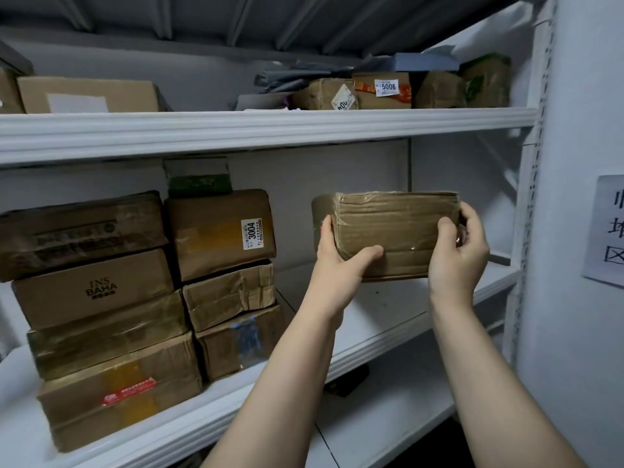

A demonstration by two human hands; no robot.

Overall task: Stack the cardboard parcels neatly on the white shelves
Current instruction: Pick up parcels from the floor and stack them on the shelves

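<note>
I hold a taped brown cardboard parcel (391, 228) in the air above the bare right half of the middle white shelf (381, 315). My left hand (337, 261) grips its lower left corner, thumb across the front. My right hand (456, 251) clasps its right end. To the left on the same shelf stand two stacks of parcels: a front stack (101, 315) of several boxes, and a second stack (226, 275) whose top box carries a 3004 label.
The upper shelf (270, 126) holds more boxes, one labelled 5006 (381, 91), and grey bags. A white upright post (530, 197) and a wall with a paper notice (607, 231) close the right side. A lower shelf (381, 417) holds a dark object.
</note>
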